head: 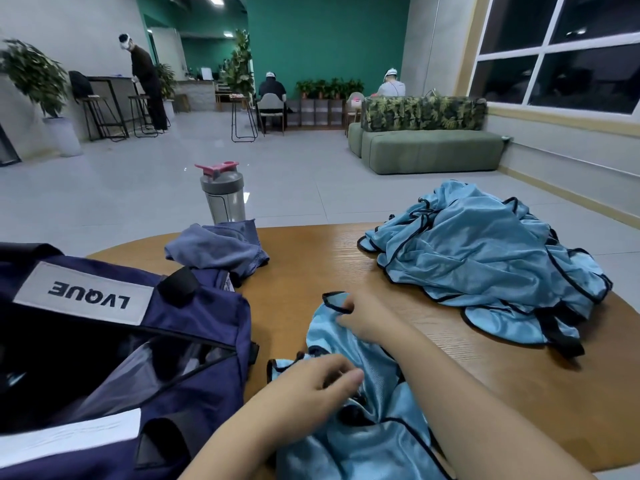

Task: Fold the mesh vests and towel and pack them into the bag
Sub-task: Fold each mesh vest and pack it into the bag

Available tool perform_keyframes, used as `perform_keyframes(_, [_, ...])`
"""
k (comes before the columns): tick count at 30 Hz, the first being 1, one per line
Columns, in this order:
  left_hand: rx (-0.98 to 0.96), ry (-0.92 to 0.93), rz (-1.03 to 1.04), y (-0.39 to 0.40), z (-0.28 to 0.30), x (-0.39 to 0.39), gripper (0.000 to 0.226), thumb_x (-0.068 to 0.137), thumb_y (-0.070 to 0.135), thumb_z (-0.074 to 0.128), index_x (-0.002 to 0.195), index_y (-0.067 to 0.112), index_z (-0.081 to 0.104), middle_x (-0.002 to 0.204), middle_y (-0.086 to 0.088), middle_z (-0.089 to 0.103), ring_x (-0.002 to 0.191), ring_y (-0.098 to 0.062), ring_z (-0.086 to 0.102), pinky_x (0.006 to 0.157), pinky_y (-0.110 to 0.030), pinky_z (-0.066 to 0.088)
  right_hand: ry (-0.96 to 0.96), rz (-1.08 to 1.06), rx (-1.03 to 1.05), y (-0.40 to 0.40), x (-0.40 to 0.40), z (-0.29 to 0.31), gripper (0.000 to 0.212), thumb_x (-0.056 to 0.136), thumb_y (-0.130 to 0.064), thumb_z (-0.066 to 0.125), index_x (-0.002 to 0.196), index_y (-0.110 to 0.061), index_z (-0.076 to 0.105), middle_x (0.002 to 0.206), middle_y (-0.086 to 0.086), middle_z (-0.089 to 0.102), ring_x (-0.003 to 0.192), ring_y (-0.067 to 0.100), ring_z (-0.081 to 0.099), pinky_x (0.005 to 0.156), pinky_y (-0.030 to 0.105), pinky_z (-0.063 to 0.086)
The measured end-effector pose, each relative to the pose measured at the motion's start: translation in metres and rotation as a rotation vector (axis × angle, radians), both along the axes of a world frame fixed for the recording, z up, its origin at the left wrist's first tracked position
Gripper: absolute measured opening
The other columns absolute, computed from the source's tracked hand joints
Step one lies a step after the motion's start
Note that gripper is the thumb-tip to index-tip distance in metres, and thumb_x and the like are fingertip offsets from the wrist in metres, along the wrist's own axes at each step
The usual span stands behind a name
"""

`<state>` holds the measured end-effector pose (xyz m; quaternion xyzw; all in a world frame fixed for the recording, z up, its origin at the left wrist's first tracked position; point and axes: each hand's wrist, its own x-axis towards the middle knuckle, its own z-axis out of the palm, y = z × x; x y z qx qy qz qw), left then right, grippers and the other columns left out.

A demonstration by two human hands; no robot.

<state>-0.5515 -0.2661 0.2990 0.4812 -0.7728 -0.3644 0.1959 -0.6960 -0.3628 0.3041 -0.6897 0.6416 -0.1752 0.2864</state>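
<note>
Table: a round wooden table [346,258] carries everything; its far edge curves across the middle of the view.
Vest in hand: a light blue mesh vest [367,431] with black trim lies rumpled at the near edge of the table, just right of the bag.
Right hand: the right hand [367,318] reaches across the vest to its far end – fingers curled, pinching the black-trimmed edge there.
Left hand: the left hand [311,382] rests on the near left part of the same vest, fingers bent and thumb drawn in; it is a little blurred, but the fingertips seem to gather a fold of the cloth.
Vest pile: a heap of blue vests [485,268], unfolded and tangled, sits toward the right edge of the table, well apart from the hands.
Towel: a grey-blue towel [221,249] lies crumpled near the far edge, touching the bag's far end.
Bag: a navy duffel bag [131,341] with a white label fills the left side of the table – its zip is open and the inside is dark.
Bottle: a grey shaker bottle [223,195] with a pink cap stands upright at the far edge, just behind the towel.
</note>
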Motion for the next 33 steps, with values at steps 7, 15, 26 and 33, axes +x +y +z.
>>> perform_keyframes(7, [0.128,0.244,0.428,-0.013,0.014,0.009,0.036,0.089,0.048,0.054,0.115,0.023,0.047,0.102,0.014,0.058,0.066,-0.003,0.06,0.051,-0.015,0.042,-0.883,-0.002,-0.065,0.018,-0.007,0.043,0.016,0.087,-0.017,0.059,0.097,-0.006,0.063,0.093,0.015,0.064,0.09,0.03,0.059,0.087,0.042,0.046])
perform_keyframes(15, [0.181,1.092,0.378,-0.009,0.046,0.004,0.034,0.075,0.03,0.071,0.1,0.006,0.066,0.096,-0.011,0.072,0.082,-0.02,0.068,0.073,-0.029,0.056,-1.306,0.228,0.095,0.047,-0.009,0.067,0.021,0.062,0.0,0.044,0.08,-0.011,0.047,0.076,0.008,0.063,0.066,0.021,0.056,0.06,0.029,0.047])
perform_keyframes(26, [-0.033,0.963,0.316,0.009,0.061,-0.001,0.018,0.088,0.027,0.049,0.092,0.021,0.065,0.078,0.003,0.071,0.071,-0.009,0.065,0.063,-0.023,0.053,-0.783,0.337,-0.236,0.065,-0.008,0.089,0.031,0.085,-0.007,0.066,0.108,-0.028,0.062,0.086,0.005,0.061,0.082,0.02,0.058,0.082,0.037,0.049])
perform_keyframes(33, [0.133,1.388,0.302,0.013,0.066,0.001,0.036,0.071,0.008,0.059,0.106,0.017,0.061,0.098,0.0,0.071,0.086,-0.014,0.069,0.065,-0.026,0.057,-0.95,0.225,-0.23,0.072,-0.009,0.09,0.023,0.091,0.0,0.056,0.095,-0.02,0.066,0.076,-0.002,0.066,0.078,0.018,0.061,0.076,0.036,0.048])
